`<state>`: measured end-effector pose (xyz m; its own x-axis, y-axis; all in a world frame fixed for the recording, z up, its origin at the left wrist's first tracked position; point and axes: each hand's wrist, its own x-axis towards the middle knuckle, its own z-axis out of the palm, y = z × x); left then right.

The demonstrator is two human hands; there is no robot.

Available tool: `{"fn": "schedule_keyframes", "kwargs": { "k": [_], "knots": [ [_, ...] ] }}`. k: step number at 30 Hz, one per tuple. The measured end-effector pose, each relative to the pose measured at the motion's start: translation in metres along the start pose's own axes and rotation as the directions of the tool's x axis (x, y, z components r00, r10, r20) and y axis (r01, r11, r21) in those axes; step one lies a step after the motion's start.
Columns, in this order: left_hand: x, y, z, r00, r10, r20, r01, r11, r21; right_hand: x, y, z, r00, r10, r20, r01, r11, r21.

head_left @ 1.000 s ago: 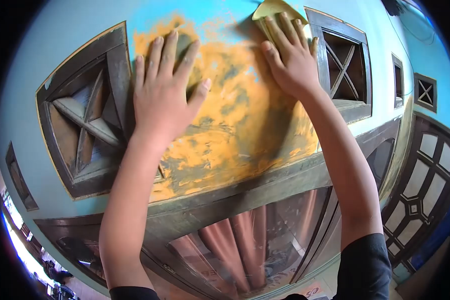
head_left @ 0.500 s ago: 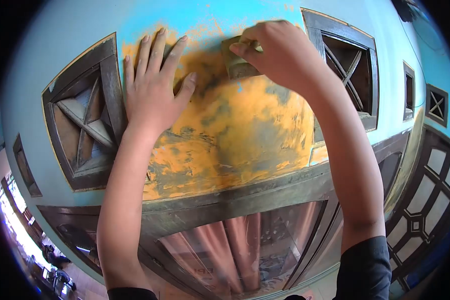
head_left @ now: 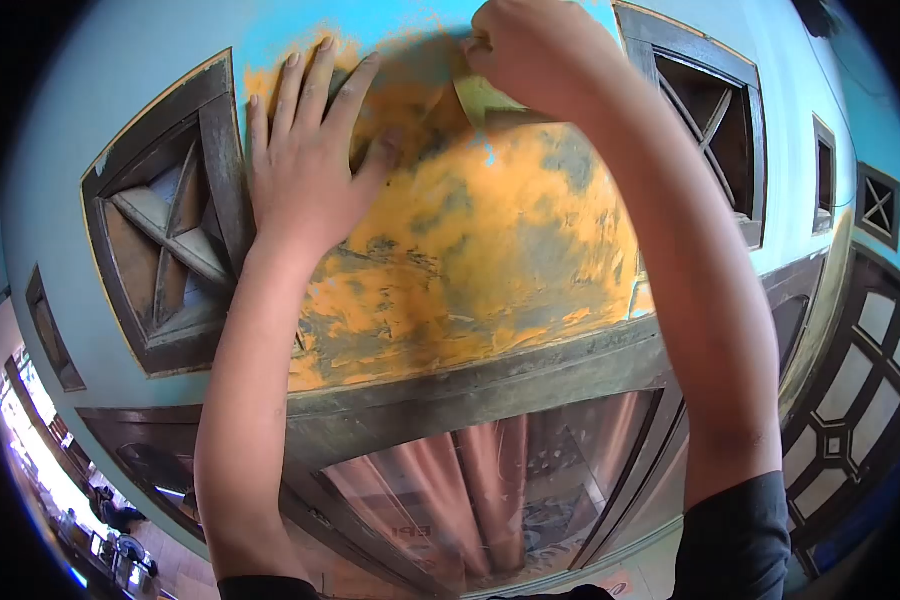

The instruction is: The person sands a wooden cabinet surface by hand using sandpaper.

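Note:
My left hand [head_left: 310, 175] lies flat against the wall with its fingers spread, over the left part of an orange and grey-brown patch [head_left: 490, 260]. Nothing is held in it. Higher up and to the right, my right hand [head_left: 540, 55] is closed around a bent, olive-yellow sheet of sandpaper [head_left: 482, 98], which is against the upper part of the patch. Most of the sheet is hidden under the hand and wrist. Bright blue paint [head_left: 390, 18] borders the patch at the top, and a small blue spot shows just below the sheet.
Dark wooden vent frames with crossed slats stand left [head_left: 175, 225] and right [head_left: 710, 125] of the patch. A wooden beam [head_left: 470, 385] runs below it, above a glass pane with pink curtains [head_left: 490, 490]. A panelled door [head_left: 850, 400] is at far right.
My right hand has moved upward with the sandpaper, turning at the wrist. My left hand stays on the wall, its fingers shifted slightly. The view has tilted a little.

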<state>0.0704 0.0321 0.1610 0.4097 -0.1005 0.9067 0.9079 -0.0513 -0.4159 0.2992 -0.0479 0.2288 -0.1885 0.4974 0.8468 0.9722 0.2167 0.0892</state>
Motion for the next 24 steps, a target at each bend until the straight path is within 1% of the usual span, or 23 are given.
{"fn": "schedule_keyframes", "kwargs": {
  "k": [1, 2, 3, 4, 7, 8, 11, 14, 17, 18, 21, 22, 24],
  "knots": [
    [0.0, 0.0, 0.0, 1.0, -0.003, 0.0, 0.003, 1.0, 0.002, 0.003, 0.003, 0.021, 0.97, -0.057, -0.236, 0.048, 0.998, -0.044],
    [0.0, 0.0, 0.0, 1.0, -0.002, -0.006, 0.002, 1.0, -0.004, 0.007, 0.009, 0.061, 0.883, -0.12, -0.454, 0.083, 0.992, -0.099],
    [0.001, 0.0, -0.001, 1.0, -0.003, -0.013, 0.003, 1.0, -0.009, 0.009, 0.013, 0.084, 0.742, -0.187, -0.643, 0.107, 0.981, -0.162],
    [0.001, -0.001, -0.001, 1.0, -0.004, -0.019, 0.004, 1.0, -0.015, -0.002, 0.009, 0.087, 0.772, -0.145, -0.619, 0.104, 0.989, -0.102],
    [0.0, -0.001, 0.001, 1.0, -0.016, -0.025, 0.016, 1.0, -0.015, -0.019, 0.013, 0.119, 0.618, -0.173, -0.767, 0.243, 0.97, -0.022],
    [0.0, 0.0, 0.001, 1.0, -0.021, -0.023, 0.021, 1.0, -0.003, -0.029, 0.013, 0.125, 0.72, -0.112, -0.685, 0.29, 0.945, 0.15],
    [-0.002, 0.0, 0.0, 1.0, -0.022, -0.023, 0.022, 1.0, -0.013, -0.034, 0.014, 0.137, 0.688, -0.191, -0.7, 0.316, 0.947, 0.052],
    [-0.002, 0.0, 0.002, 0.999, -0.02, -0.037, 0.019, 1.0, -0.019, -0.036, 0.011, 0.131, 0.762, -0.223, -0.608, 0.256, 0.966, -0.033],
    [-0.003, 0.0, 0.003, 0.999, -0.022, -0.049, 0.021, 1.0, -0.022, -0.023, 0.011, 0.124, 0.773, -0.257, -0.58, 0.278, 0.959, -0.056],
    [-0.002, 0.0, 0.002, 0.998, -0.015, -0.055, 0.014, 1.0, -0.015, -0.009, 0.011, 0.122, 0.683, -0.289, -0.671, 0.274, 0.953, -0.132],
    [-0.001, 0.0, 0.0, 0.997, 0.026, -0.066, -0.027, 1.0, -0.01, 0.043, 0.017, 0.102, 0.583, -0.279, -0.763, 0.159, 0.96, -0.23],
    [-0.001, -0.001, 0.001, 0.997, 0.037, -0.075, -0.039, 0.999, -0.018, 0.047, 0.014, 0.094, 0.673, -0.207, -0.71, 0.139, 0.978, -0.153],
    [-0.001, -0.003, 0.002, 0.994, 0.043, -0.098, -0.045, 0.999, -0.016, 0.054, 0.005, 0.083, 0.82, -0.075, -0.567, 0.086, 0.996, -0.008]
  ]
}}
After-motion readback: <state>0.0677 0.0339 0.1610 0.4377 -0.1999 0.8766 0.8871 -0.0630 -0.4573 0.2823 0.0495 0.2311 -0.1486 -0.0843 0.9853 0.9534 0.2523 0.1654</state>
